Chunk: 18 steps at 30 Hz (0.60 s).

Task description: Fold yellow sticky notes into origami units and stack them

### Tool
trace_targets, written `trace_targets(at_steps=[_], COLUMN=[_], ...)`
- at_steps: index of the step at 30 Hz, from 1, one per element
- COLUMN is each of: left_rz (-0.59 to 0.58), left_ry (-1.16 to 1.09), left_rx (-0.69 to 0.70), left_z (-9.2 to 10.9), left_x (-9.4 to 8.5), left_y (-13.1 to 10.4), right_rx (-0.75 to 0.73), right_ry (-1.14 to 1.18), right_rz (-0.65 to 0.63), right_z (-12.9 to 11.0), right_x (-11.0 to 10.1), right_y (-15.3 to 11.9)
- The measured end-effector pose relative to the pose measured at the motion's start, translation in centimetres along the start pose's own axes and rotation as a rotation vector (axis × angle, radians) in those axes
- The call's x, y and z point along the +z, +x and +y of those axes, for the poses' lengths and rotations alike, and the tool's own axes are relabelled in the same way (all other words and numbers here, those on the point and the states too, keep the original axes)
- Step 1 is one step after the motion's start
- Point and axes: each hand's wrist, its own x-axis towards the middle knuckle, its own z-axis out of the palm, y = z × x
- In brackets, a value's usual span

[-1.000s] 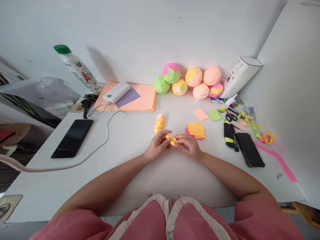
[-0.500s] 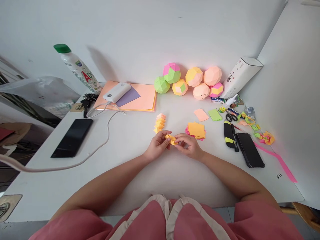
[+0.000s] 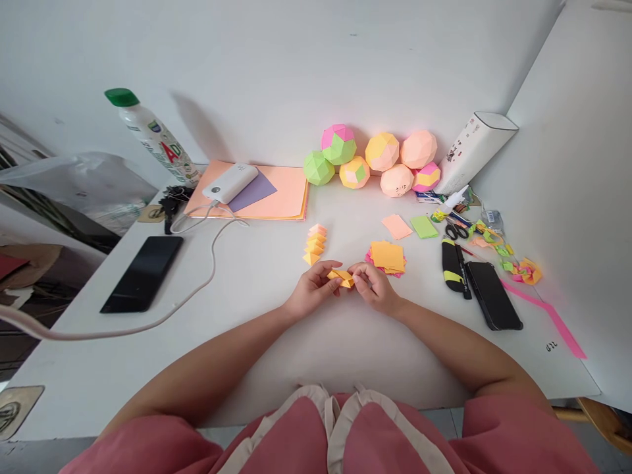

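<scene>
A small folded orange paper piece [image 3: 342, 277] is held between both hands, low over the middle of the white table. My left hand [image 3: 314, 288] grips its left end between thumb and fingers. At its right end, my right hand [image 3: 375, 288] pinches the paper with thumb and forefinger. Just beyond my left hand stands a row of folded orange and peach pieces [image 3: 315, 243]. A stack of orange square sheets [image 3: 388, 257], with pink ones under it, lies beyond my right hand. Peach sheets [image 3: 397, 226] and green sheets [image 3: 424, 227] lie farther back.
Several paper balls [image 3: 382, 152] sit against the wall. At the right are a glue bottle [image 3: 449, 205], scissors [image 3: 457, 231], a cutter [image 3: 451, 264] and a phone [image 3: 494, 295]. A cable, a dark tablet [image 3: 143, 273], a power bank [image 3: 231, 183] and a bottle [image 3: 158, 141] occupy the left.
The orange piece has turned slightly and shows more of its length. My right hand's fingers have drawn together into a tighter pinch at its right end.
</scene>
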Motion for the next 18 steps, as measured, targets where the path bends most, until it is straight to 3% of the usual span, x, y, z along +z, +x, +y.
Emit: trace_targets(at_steps=[10,18], left_rz=[0.017,0.01], left_ry=[0.02,-0.001], left_rx=[-0.027,-0.077], left_z=[0.43,0.41], left_x=[0.21,0.17], left_y=[-0.12,-0.16], right_rx=[0.035,0.18], right_ry=[0.101,0.195], right_rz=[-0.06,-0.068], right_z=[-0.14,-0.12], right_x=[-0.28,-0.5], right_y=[-0.05,0.36])
